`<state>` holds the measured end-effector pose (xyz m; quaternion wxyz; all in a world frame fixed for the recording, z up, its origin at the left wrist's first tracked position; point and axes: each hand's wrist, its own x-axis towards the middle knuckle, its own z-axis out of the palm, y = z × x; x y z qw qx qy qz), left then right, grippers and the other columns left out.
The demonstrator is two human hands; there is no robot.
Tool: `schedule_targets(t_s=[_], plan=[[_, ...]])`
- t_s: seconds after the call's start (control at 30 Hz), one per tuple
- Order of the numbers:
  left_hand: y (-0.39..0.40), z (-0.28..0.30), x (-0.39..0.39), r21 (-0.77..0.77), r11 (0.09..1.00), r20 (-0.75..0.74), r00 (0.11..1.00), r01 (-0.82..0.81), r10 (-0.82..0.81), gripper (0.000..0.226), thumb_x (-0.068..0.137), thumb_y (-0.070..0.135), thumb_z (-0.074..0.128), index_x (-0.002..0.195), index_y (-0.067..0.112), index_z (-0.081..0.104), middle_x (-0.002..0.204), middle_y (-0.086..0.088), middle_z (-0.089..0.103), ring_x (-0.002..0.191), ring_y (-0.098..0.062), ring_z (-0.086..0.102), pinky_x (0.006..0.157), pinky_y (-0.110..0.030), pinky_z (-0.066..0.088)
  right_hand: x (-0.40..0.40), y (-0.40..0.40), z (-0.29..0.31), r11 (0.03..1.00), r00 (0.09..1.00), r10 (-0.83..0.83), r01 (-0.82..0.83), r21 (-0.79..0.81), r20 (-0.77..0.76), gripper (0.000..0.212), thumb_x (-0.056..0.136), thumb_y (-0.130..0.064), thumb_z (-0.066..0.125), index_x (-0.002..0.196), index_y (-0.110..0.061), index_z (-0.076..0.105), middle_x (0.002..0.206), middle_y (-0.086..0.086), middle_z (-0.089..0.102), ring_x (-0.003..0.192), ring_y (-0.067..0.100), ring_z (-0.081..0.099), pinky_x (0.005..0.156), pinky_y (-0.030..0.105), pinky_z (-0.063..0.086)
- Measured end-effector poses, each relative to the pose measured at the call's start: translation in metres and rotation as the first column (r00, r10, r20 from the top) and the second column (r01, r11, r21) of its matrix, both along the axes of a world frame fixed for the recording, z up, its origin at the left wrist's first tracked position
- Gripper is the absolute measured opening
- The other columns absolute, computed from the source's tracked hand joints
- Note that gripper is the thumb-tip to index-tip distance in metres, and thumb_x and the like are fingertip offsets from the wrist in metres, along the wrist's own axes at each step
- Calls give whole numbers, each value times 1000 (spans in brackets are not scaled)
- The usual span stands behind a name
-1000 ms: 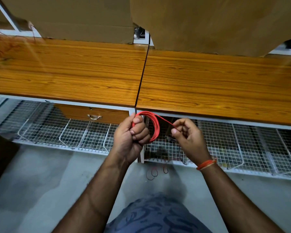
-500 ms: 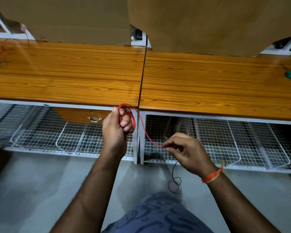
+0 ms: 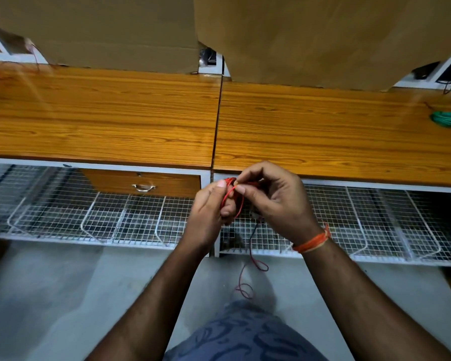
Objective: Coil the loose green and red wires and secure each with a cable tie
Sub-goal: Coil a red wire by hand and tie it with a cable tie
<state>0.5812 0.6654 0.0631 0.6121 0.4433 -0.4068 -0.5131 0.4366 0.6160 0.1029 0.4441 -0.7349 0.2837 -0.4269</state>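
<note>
At far left, along the back of the table (image 3: pixel 89 121), I am seeing a brown cardboard sheet (image 3: pixel 110 29) standing upright, with a second cardboard panel (image 3: pixel 310 35) leaning beside it to the right. Below the table's near edge, a wooden drawer (image 3: pixel 141 182) with a metal handle is sitting above a white wire rack (image 3: pixel 89 217) that is running across the width of the scene.

Near the middle, just below the table edge, I am watching my left hand (image 3: pixel 206 214) gripping the red wire (image 3: pixel 232 194), its fingers curling around a small bundle of loops and the thumb pressing on top. Just to its right and touching it, my right hand (image 3: pixel 274 201) is pinching a strand of the same wire between thumb and forefinger at the top of the coil. An orange thread band (image 3: pixel 314 241) is circling the right wrist. From under the hands, the loose tail of the wire is hanging down and curling over the grey floor (image 3: pixel 50 295).

At far right, well apart from the hands, the green wire (image 3: pixel 447 119) is lying coiled on the table.
</note>
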Motion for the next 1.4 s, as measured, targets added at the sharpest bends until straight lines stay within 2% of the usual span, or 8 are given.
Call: schedule_targets(t_s=[0.27,0.43,0.57,0.67,0.93,1.07,1.2,1.4], plan=[[0,6,-3,0,999,-91,995,36,-36,34,100,39,43,79,14,48,52,8,27,45,-9,18,45,-19,20,5,-3,-8,991,992,-120,123,-53,47,14,91,-2,71,99,-13,69,95,-1,69,92,15,66,80,38,56],[-2,15,-13,-67,987,-279,947,144,-157,31,104,32,42,78,15,47,50,8,26,42,-7,15,45,-27,8,8,-3,-23,922,945,-324,306,-238,-37,16,101,-17,59,112,-11,68,108,1,61,103,12,61,87,26,50],[-7,21,-30,-72,977,-428,879,200,-211,33,106,34,35,82,14,45,48,10,27,37,-2,19,39,-19,12,5,-7,-27,900,910,-404,377,-219,-93,35,108,-33,41,90,-12,62,82,1,63,76,13,60,67,32,45],[-11,25,-41,-17,983,-374,911,181,-174,37,111,32,31,83,14,46,49,9,29,38,-2,22,38,-17,17,-1,-10,-27,867,874,-478,452,-211,-90,40,108,-41,36,76,-21,51,61,-5,53,55,9,49,52,36,37],[-31,42,-82,9,1000,-67,998,-20,21,38,111,22,36,83,4,54,54,0,41,45,-11,36,45,-23,31,-38,-35,-18,846,860,-509,490,-213,-43,46,107,-48,32,72,-23,49,58,-2,53,52,19,52,49,44,42],[-43,50,-108,12,1000,-132,991,10,-9,40,111,25,36,85,2,57,52,-1,41,44,-12,36,46,-23,34,-66,-54,-12,865,883,-468,452,-218,-28,51,108,-48,30,74,-18,53,59,2,57,53,23,57,50,46,44],[-53,55,-134,-2,994,-284,953,112,-108,46,108,37,37,80,6,57,47,6,27,37,-7,25,46,-24,23,-93,-67,-5,866,900,-435,416,-277,-9,52,108,-41,31,73,-13,55,60,2,57,54,21,55,53,44,41],[-58,52,-168,-61,981,-314,930,182,-192,34,103,36,41,78,13,49,48,10,25,38,-5,20,42,-23,14,-128,-72,-5,893,930,-366,362,-267,36,50,108,-35,35,73,-7,55,61,7,56,55,19,51,55,42,37]])
